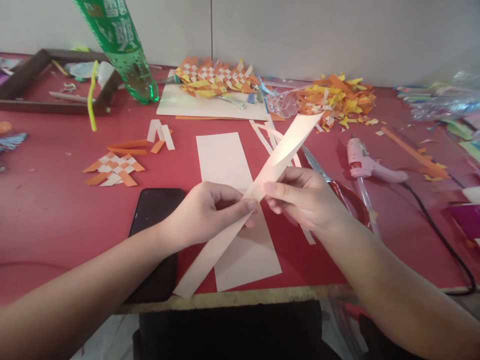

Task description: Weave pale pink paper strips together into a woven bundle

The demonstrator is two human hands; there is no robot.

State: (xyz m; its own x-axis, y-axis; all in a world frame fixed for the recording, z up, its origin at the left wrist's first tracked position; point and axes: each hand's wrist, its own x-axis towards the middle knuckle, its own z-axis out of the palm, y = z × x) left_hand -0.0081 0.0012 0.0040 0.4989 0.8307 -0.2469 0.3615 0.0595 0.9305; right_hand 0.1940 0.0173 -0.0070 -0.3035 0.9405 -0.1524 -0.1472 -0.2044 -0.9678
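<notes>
A long pale paper strip point(294, 140) slants across the middle of the view, held up over the table. My left hand point(213, 212) pinches it near its middle, thumb on top. Just above that, my right hand point(300, 197) grips the same strip between thumb and fingers. Beneath it a wide sheet of pale paper point(225, 160) lies flat on the table. Scissors with red handles point(341, 195) lie partly hidden behind my right hand, beside some narrow paper strips point(260, 136). A black phone point(157, 205) lies partly under my left forearm.
On the red table point(48, 215) rests a woven orange-and-white paper fish point(114, 169). A green bottle point(127, 55) stands by a dark wooden frame point(22, 105). More woven pieces point(213, 77) and orange scraps point(337, 97) are piled behind. A pink glue gun point(375, 165) trails its cable rightward.
</notes>
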